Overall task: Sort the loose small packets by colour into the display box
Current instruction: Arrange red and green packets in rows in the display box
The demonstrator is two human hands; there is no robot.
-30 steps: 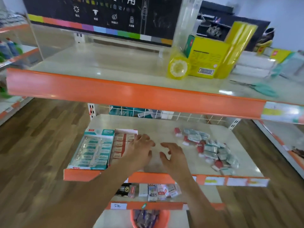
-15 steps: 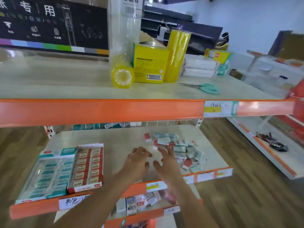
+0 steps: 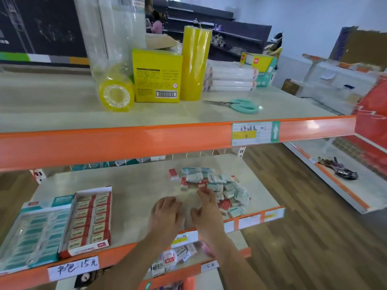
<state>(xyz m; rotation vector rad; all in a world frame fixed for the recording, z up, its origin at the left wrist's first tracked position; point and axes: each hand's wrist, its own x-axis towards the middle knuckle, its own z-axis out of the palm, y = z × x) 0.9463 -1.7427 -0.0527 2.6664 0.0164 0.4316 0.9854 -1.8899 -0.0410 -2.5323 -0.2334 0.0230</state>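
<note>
Packets (image 3: pixel 215 186) in red and teal lie heaped right of the display box (image 3: pixel 85 218), whose rows look nearly full. Our left hand (image 3: pixel 166 214) hovers loosely curled, holding nothing; our right hand (image 3: pixel 208 210) reaches the heap's edge, grip unclear.

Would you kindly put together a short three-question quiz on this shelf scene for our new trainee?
1. True or false: the right hand reaches toward the pile of loose packets on the middle shelf.
2. Multiple choice: the red display box lies where relative to the teal display box? A) to its right B) to its left C) on top of it
3. Fill in: on the top shelf, the scissors have ____ handles.

Key: 1 true; 2 A; 3 teal. Neither the right hand nor the left hand visibly holds a packet.
</note>
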